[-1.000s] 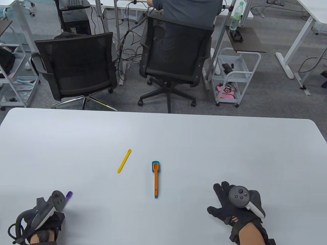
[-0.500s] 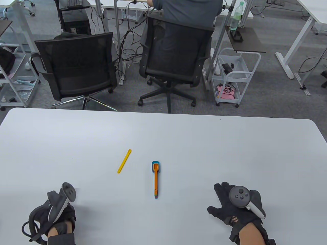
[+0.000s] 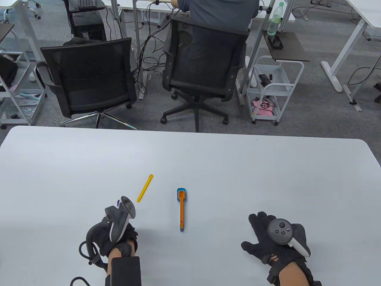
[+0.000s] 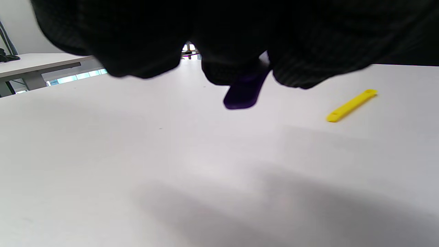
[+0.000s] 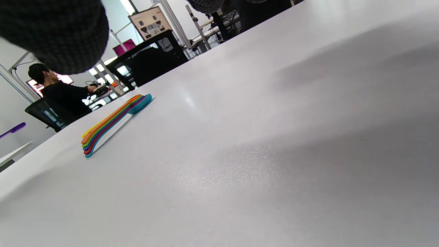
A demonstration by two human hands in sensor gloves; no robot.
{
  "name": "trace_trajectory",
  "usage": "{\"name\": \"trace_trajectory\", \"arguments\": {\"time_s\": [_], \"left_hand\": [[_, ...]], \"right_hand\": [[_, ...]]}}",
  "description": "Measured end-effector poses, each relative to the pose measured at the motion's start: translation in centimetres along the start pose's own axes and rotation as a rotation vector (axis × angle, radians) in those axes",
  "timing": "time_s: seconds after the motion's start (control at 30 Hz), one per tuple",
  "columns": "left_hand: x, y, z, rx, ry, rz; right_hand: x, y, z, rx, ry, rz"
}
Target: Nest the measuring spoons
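Left hand point(image 3: 119, 235): near the tabletop's front edge, left of centre, fingers closed around a purple spoon point(image 4: 244, 92).
Right hand point(image 3: 276, 241): flat near the front edge, fingers spread wide, holding nothing.
Nested spoon stack point(image 3: 181, 208): mid-tabletop, orange on top.
Yellow spoon point(image 3: 145, 188): lies apart, left of the stack.

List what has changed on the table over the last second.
The left hand, holding the purple spoon, moved right and forward from the table's near-left corner toward the yellow stick. The right hand, the spoon stack and the stick stayed put.
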State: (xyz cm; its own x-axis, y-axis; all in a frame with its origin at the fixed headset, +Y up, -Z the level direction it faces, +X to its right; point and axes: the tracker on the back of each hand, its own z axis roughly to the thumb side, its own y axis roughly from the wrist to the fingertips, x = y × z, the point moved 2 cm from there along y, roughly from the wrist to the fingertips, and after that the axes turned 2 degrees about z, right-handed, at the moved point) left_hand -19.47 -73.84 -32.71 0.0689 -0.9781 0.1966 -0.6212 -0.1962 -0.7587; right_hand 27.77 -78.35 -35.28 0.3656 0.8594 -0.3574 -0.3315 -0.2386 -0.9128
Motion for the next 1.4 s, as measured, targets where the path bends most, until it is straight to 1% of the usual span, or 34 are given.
{"name": "trace_trajectory", "arguments": {"time_s": [0.17, 0.3, 0.53, 0.73, 0.93, 1.23, 1.4], "left_hand": [[-0.2, -1.3, 5.2, 0.053, -0.004, -0.002], [0.0, -2.3, 8.5, 0.089, 0.005, -0.004], [0.8, -3.2, 12.4, 0.123, 0.026, -0.004], [1.1, -3.7, 14.2, 0.136, 0.024, -0.01], [1.9, -3.5, 15.8, 0.151, 0.027, -0.021], [3.0, -2.9, 17.3, 0.16, 0.041, -0.032], [3.4, -2.8, 17.6, 0.161, 0.042, -0.035]], "right_hand": [[0.0, 0.0, 0.0, 0.014, 0.008, -0.007], [0.0, -0.1, 0.0, 0.02, 0.018, -0.012], [0.0, -0.1, -0.1, 0.024, 0.03, -0.015], [0.1, -0.2, -0.2, 0.027, 0.039, -0.019], [0.2, -0.2, -0.2, 0.029, 0.045, -0.02], [0.6, -0.1, -0.6, 0.029, 0.061, -0.025], [0.7, -0.1, -0.7, 0.029, 0.067, -0.026]]}}
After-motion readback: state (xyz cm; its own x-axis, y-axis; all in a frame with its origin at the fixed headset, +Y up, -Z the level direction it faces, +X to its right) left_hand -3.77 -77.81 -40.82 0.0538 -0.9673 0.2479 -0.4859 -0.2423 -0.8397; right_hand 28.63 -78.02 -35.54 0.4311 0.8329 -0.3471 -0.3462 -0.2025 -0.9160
